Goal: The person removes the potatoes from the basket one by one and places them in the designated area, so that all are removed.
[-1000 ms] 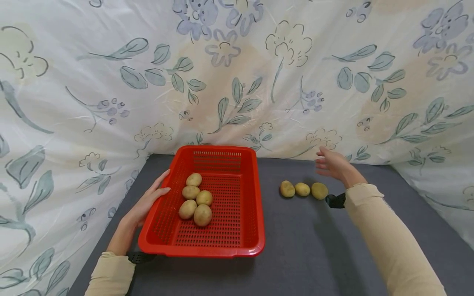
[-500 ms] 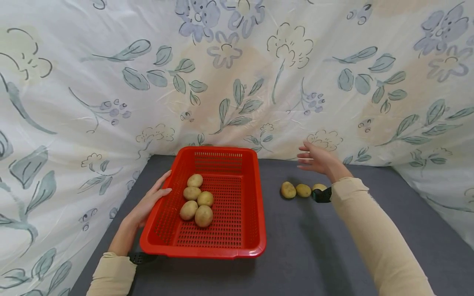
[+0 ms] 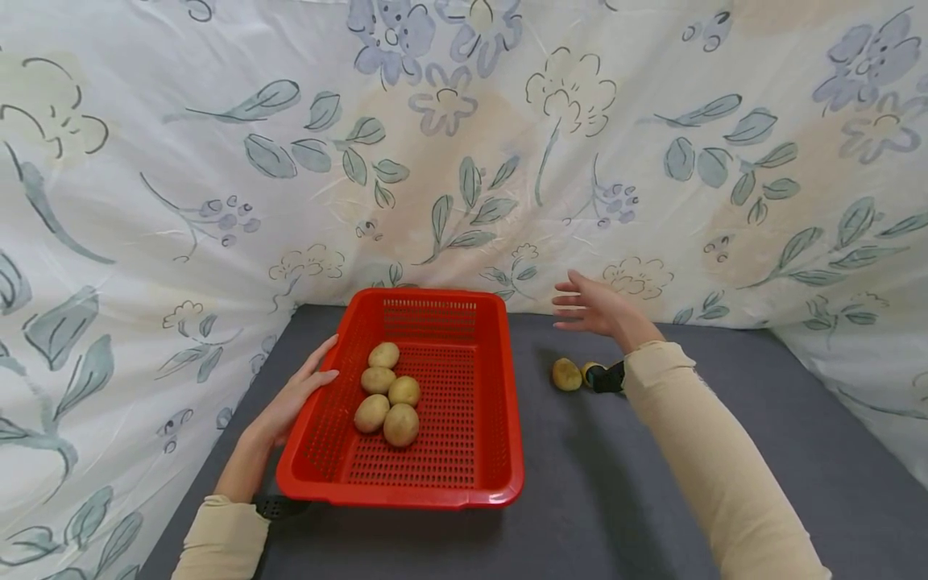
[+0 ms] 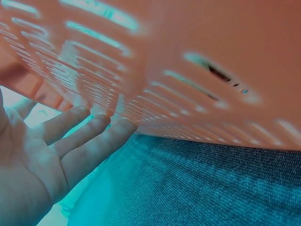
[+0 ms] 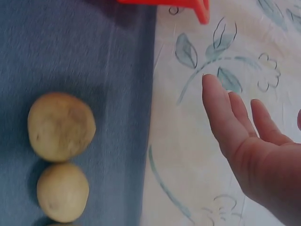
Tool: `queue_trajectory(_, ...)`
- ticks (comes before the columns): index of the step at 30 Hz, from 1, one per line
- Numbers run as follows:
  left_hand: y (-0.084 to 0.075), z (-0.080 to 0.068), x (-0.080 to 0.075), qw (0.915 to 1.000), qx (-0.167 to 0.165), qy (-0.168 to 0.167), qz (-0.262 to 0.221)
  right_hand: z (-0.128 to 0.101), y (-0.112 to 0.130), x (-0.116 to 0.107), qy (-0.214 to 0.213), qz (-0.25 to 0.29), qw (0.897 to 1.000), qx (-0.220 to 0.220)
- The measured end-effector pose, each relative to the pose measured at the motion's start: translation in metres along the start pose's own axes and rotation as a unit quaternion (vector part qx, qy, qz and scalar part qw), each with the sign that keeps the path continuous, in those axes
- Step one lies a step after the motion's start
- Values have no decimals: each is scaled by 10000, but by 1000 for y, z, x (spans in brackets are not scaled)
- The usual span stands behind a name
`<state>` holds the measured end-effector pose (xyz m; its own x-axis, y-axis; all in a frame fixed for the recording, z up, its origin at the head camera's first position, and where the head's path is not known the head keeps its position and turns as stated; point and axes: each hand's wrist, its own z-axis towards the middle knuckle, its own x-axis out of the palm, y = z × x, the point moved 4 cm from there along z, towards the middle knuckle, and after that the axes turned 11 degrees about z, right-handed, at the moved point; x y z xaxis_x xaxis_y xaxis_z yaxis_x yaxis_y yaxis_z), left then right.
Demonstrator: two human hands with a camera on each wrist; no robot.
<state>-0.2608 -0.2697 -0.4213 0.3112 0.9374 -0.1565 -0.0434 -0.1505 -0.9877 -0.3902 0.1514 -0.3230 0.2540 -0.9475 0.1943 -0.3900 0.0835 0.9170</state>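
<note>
The right hand (image 3: 594,310) has swung leftward across the bench, away from the far right and toward the basket, its fingers spread and holding nothing. The loose potatoes (image 3: 566,374) lie in a short row on the bench just below and nearer the person than that hand, the row's long axis running left to right; the wrist hides all but the leftmost one and a sliver of the next. In the wrist view two of them (image 5: 61,126) sit touching, close to the cloth wall. The right hand is far nearer them than the left hand (image 3: 293,396), which lies flat and open against the left wall of the red basket (image 3: 500,387). Five potatoes (image 3: 387,392) are bunched inside, by the left hand. Bare bench runs between basket and row; the floral cloth (image 3: 449,161) closes in behind.
</note>
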Motion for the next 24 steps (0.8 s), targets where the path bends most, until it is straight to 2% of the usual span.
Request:
queue_trajectory(15,0,0,0,10000,-10,-2,-76,21,2,37,-83,411,9991,65)
queue_trajectory(24,-1,0,1,9999,-42,20,-115,27,3,55,-330,545,9979,-89)
